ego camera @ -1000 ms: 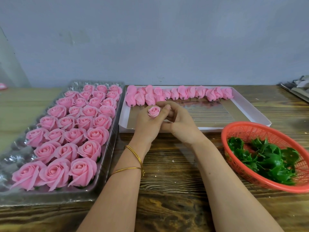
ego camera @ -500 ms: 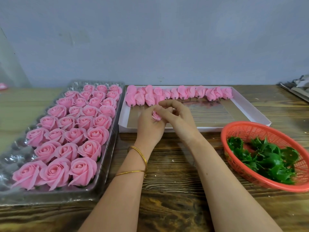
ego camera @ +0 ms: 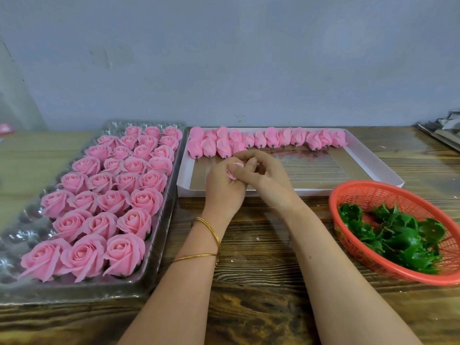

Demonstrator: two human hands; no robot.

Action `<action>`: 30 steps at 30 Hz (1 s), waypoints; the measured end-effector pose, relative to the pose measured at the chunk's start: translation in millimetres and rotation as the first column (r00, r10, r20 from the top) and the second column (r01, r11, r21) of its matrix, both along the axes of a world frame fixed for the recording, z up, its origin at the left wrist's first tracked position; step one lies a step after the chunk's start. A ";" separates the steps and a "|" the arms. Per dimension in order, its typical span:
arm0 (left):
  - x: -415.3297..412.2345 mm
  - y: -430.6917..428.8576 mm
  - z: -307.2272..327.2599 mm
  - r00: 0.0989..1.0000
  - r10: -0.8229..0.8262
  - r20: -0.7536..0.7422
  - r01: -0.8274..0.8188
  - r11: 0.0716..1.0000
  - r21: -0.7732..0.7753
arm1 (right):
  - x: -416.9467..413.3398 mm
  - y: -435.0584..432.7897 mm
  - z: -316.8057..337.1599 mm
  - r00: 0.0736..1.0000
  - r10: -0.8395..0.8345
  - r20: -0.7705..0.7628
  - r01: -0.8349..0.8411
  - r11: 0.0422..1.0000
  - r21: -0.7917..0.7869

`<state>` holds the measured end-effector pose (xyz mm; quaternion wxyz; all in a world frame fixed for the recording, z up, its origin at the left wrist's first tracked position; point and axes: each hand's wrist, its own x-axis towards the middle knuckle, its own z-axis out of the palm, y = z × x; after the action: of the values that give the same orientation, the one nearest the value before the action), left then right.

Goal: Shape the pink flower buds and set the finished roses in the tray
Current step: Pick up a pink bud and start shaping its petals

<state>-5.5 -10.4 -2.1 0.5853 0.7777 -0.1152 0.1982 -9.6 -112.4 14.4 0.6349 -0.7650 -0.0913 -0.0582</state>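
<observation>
The clear plastic tray [ego camera: 159, 247] at my left is mostly full of finished pink roses [ego camera: 124, 252]; the shallow white cardboard box [ego camera: 323, 170] holds one row of unshaped pink buds [ego camera: 271, 137]. My left hand [ego camera: 221, 189] curls round one small bud [ego camera: 231, 173] over this box, my right hand [ego camera: 267, 179] pinching its petals.

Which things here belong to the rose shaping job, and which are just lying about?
Job: bud held by left hand and right hand; unshaped buds in white box; finished roses in clear tray.
Lying about: orange basket of green leaves, untouched; grey clutter far right.
</observation>
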 end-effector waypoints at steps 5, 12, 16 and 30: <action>4.0 1.1 -0.8 0.998 0.042 0.047 -0.043 0.999 0.020 | 2.1 1.2 -2.3 0.996 0.039 -0.080 -0.018 0.967 0.255; 2.8 3.4 2.6 0.997 0.065 0.035 -0.058 0.982 -0.180 | 3.5 -1.8 -3.4 0.997 0.080 -0.011 -0.077 0.986 0.148; 0.2 1.3 3.5 0.999 0.040 0.005 -0.038 0.971 -0.238 | 1.1 -1.7 -5.9 0.982 0.191 -0.001 -0.190 0.978 0.087; -0.5 1.9 3.2 0.987 -0.067 -0.145 0.023 0.957 -0.290 | 1.2 -2.1 -5.4 0.974 0.224 0.026 -0.225 0.964 0.141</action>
<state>-6.0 -8.4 1.1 0.7036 0.6945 -0.0576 0.1391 -8.4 -114.5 9.0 0.6900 -0.7020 -0.1761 0.0039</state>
